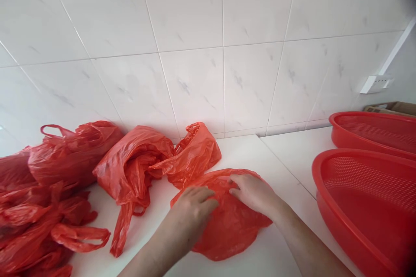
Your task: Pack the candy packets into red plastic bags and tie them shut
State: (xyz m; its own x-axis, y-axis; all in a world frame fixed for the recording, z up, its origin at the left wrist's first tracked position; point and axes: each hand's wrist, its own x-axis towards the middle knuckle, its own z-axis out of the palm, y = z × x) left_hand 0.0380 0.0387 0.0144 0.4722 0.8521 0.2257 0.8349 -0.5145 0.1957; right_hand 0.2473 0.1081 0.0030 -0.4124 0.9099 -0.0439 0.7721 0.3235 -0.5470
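Note:
A red plastic bag (227, 233) lies spread out on the white tabletop in front of me. My left hand (194, 210) is over its left side, fingers loosely bent and the thumb a little apart. Over the upper right part of the same bag is my right hand (251, 192), its thumb and fingers parted. Both hands look to be touching or just above the film, and I see no bunched plastic gripped in either. Just beyond the left hand, a crumpled red bag (198, 151) leans near the wall.
Another filled-looking red bag (139, 151) stands further left, its handles hanging forward. Several red bags (65, 160) are heaped at the far left. On the right are two red plastic baskets (328, 181). A cardboard box (399, 107) and a wall socket (375, 83) are behind them.

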